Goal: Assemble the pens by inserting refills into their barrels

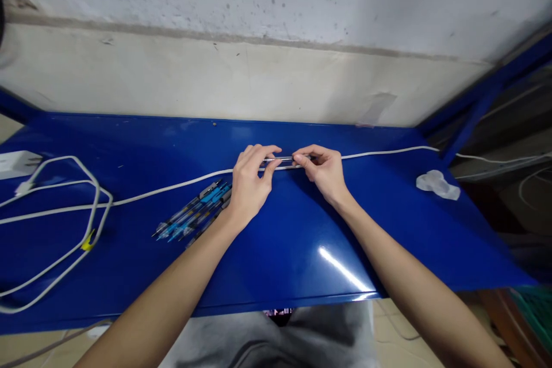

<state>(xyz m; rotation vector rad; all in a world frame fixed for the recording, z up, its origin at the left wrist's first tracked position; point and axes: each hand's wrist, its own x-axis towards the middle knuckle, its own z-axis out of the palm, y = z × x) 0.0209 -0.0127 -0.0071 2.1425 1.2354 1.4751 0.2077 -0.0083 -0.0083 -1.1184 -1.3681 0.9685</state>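
Observation:
My left hand (252, 181) and my right hand (323, 171) hold a thin pen (282, 158) between them, level above the blue shelf. The thumb and fingers of my left hand curve around the pen's left part. At its right end, my right hand pinches it between thumb and fingertips, which hide that end. The pen's shaft looks clear or shiny. Beside my left wrist lies a pile of several pens (194, 210) in blue, grey and black, partly covered by that hand. A white cable (172, 186) runs along the shelf beneath both hands.
The blue metal shelf (293, 247) meets a pale wall (259, 80) at the back. On the left are a white charger (19, 164) and looped cable with a yellow tag (88, 241). Crumpled clear plastic (437, 184) lies on the right, near a blue upright post (463, 121).

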